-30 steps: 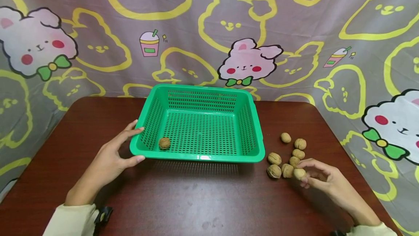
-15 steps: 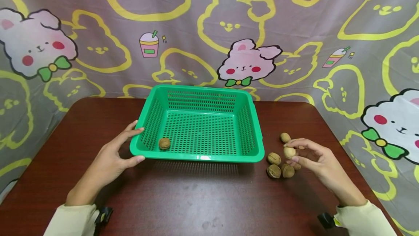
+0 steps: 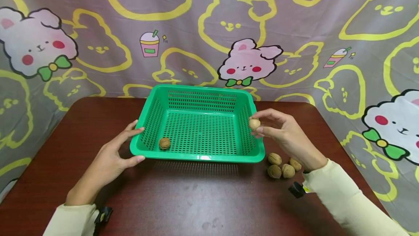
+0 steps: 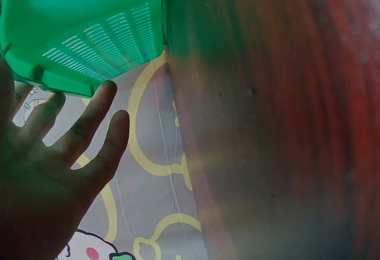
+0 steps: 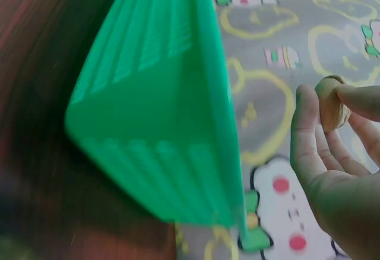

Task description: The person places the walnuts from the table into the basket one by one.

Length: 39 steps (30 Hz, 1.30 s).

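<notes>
Near the desk's left side, a pale left sleeve (image 3: 70,221) reaches in from the near edge, with a dark wrist strap (image 3: 104,215) beside its cuff. The left hand (image 3: 111,152) is at the near left corner of a green basket (image 3: 203,157), fingers spread and fairly straight rather than clenched, a fingertip touching the left rim and the thumb tip on the near rim. The basket stands upright around the middle of the desk (image 3: 196,199), toward the back edge, its walls and floor pierced with slots. One brown walnut (image 3: 164,143) lies inside it, on the floor at the near left corner. At the basket's right rim, the right hand (image 3: 283,130) pinches a pale walnut (image 3: 254,124) between thumb and fingers; the right wrist camera is blurred over the basket, so I can't say for sure whether the nut is past the rim. Just off the basket's near right corner, four loose walnuts (image 3: 288,171) sit close together on the desk, partly beside the right wrist. Farther right, the right sleeve (image 3: 347,196) slants over the desk's right side. Along the back edge hangs a grey-mauve cloth (image 3: 183,36) printed with yellow-outlined figures and rabbit heads.
</notes>
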Available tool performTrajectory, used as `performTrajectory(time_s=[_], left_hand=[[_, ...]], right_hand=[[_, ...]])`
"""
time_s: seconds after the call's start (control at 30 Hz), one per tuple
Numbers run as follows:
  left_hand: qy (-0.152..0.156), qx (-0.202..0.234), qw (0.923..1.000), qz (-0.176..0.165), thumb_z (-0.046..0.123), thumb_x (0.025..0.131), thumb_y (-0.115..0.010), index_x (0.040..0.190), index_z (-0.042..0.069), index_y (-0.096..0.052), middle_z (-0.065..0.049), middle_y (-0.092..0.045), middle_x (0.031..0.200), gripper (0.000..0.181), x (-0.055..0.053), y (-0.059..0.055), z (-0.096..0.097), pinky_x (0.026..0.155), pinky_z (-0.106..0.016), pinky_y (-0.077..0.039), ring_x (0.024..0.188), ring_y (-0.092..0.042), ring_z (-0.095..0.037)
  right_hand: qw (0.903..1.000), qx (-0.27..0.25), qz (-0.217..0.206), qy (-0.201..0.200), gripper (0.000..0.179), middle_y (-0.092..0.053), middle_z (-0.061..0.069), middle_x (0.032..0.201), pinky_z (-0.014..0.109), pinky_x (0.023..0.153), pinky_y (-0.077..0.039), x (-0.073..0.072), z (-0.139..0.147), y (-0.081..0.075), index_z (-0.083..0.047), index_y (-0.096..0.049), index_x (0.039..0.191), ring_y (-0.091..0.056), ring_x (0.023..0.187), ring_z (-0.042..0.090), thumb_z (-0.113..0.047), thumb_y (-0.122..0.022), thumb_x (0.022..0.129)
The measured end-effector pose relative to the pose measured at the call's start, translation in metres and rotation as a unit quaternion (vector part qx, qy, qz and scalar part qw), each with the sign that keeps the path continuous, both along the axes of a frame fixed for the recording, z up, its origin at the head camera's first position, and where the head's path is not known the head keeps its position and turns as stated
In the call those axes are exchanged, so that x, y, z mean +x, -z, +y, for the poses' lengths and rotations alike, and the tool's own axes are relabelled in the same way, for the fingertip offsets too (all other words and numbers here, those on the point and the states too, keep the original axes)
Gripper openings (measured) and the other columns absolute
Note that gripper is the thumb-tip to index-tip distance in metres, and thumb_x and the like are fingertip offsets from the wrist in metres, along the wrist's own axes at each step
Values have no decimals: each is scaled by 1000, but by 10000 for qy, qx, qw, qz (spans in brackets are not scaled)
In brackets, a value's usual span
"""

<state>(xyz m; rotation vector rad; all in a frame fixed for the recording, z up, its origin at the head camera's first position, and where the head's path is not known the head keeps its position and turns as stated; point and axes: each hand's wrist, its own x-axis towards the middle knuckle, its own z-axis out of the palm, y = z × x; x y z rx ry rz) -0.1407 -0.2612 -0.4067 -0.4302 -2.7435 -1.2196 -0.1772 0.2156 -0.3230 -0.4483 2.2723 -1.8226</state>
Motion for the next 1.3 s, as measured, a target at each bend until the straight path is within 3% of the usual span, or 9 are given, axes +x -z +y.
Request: performTrajectory(time_s=[0.13, 0.23, 0.37, 0.5, 0.7, 0.97, 1.07, 1.13, 1.3], left_hand=[[16, 16, 10000, -20, 19, 83, -90, 156, 28, -50, 0, -28, 174, 84, 0, -1, 0, 109, -51, -41, 150, -41, -43], [25, 19, 10000, 0, 20, 83, -91, 155, 28, -50, 0, -28, 174, 83, -1, 0, -1, 111, -32, -41, 150, -42, -42], [36, 26, 10000, 30, 22, 83, -91, 155, 29, -51, -1, -30, 173, 82, -1, 1, 0, 100, -4, -30, 149, -43, -42], [72, 68, 9999, 49, 21, 83, -91, 155, 27, -51, -3, -30, 173, 82, -2, 1, 1, 99, 1, -28, 147, -44, -45], [79, 49, 9999, 133, 19, 83, -91, 155, 26, -51, -4, -30, 173, 82, -2, 2, 1, 98, 4, -29, 144, -48, -43], [30, -23, 9995, 318, 20, 82, -92, 154, 24, -53, -5, -35, 171, 82, 0, 4, -1, 94, -3, -39, 124, -62, -8], [98, 73, 9992, 374, 16, 81, -92, 153, 20, -54, -7, -35, 171, 81, 0, 4, -1, 93, -4, -44, 120, -66, -11], [162, 150, 9990, 377, 13, 81, -91, 153, 16, -54, -11, -34, 170, 81, -1, 4, -1, 91, -4, -47, 121, -68, -22], [241, 228, 9994, 140, 13, 83, -90, 154, 11, -51, -14, -31, 171, 81, -1, 1, 1, 90, -7, -49, 122, -67, -40]], right_hand=[[9993, -118, -177, -317, 31, -73, 11, 118, 40, 92, -61, -19, -27, -3, -4, -64, 132, -77, 101, 28, -9, -69, 101], [9976, -306, -342, -526, 32, -70, 12, 121, 40, 95, -60, -32, -47, -5, -4, -64, 131, -77, 102, 29, -8, -70, 100], [9927, -697, -640, -750, 31, -67, 12, 123, 40, 97, -59, -48, -67, -7, -4, -64, 130, -75, 103, 30, -5, -70, 100], [9870, -1050, -863, -860, 28, -68, 10, 119, 40, 96, -58, -64, -83, -6, -5, -65, 128, -74, 101, 28, -2, -67, 100], [9816, -1311, -1089, -864, 26, -69, 9, 113, 37, 92, -58, -84, -104, -4, -4, -65, 125, -74, 94, 25, -1, -66, 99], [9808, -1166, -1263, -922, 25, -71, 9, 111, 35, 88, -59, -109, -139, 11, -3, -67, 125, -76, 91, 24, -1, -66, 100], [9812, -1055, -1247, -1024, 25, -71, 11, 114, 36, 90, -59, -117, -153, 21, -3, -67, 125, -74, 93, 24, -1, -67, 100], [9818, -927, -1254, -1082, 25, -70, 12, 117, 38, 92, -58, -122, -162, 28, -4, -67, 124, -73, 94, 24, 0, -66, 100], [9816, -559, -1298, -1283, 25, -66, 11, 125, 57, 108, -51, -130, -181, 43, -2, -66, 126, -71, 109, 39, 1, -64, 102]])
